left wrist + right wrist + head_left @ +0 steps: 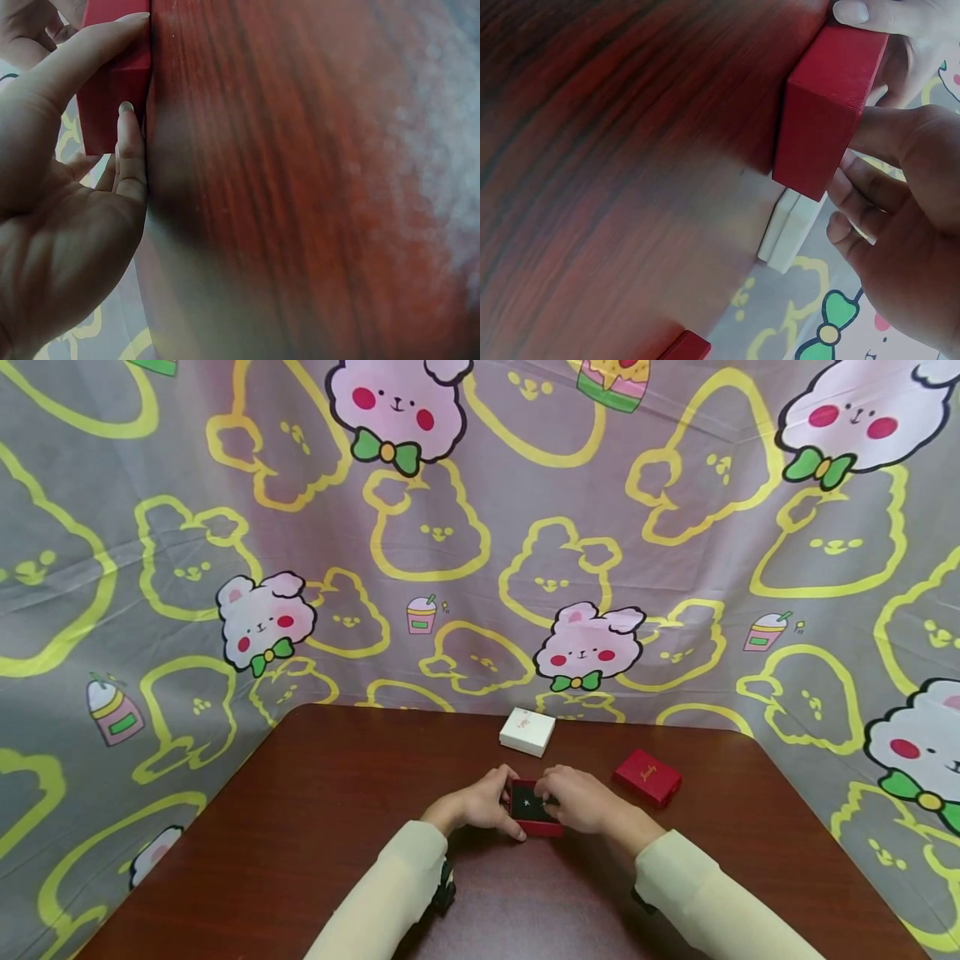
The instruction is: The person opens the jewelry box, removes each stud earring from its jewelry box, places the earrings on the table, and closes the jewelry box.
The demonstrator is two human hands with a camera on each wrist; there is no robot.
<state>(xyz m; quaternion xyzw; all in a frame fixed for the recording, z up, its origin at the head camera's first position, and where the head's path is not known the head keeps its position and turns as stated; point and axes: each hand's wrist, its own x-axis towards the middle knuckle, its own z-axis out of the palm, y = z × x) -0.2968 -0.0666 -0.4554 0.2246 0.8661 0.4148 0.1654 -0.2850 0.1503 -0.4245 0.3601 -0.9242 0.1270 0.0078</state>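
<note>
An open red jewelry box (542,829) with a black insert (531,812) sits on the table between both hands. A small silver star-shaped earring (527,803) shows on the insert. My left hand (483,803) grips the box from the left, its thumb along the near wall; the left wrist view shows the fingers at the box's side. My right hand (579,799) reaches over the box's right side with bent fingers, its thumb and finger pinching a tiny shiny earring at the insert, mostly hidden by the fingertips. In the right wrist view the red box (821,112) hides those fingertips.
A red lid (648,777) with gold lettering lies to the right of the box. A white box (527,732) with pink print stands near the back edge of the dark wooden table (360,777). A patterned cloth (465,543) hangs behind the table.
</note>
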